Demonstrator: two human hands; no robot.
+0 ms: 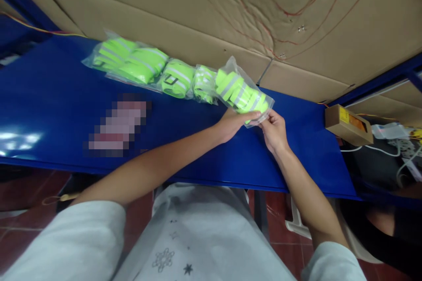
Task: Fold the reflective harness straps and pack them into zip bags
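Note:
A clear plastic bag of folded neon green reflective straps is held over the blue table, tilted up to the left. My left hand pinches the bag's near edge from the left. My right hand pinches the same edge from the right. Both hands are closed on the bag's open end. Behind it, a row of several similar filled bags lies along the back of the table.
Brown cardboard sheets stand as a wall behind the table. A small cardboard box sits at the table's right end, with white cables beyond it. A blurred patch covers something on the left of the table.

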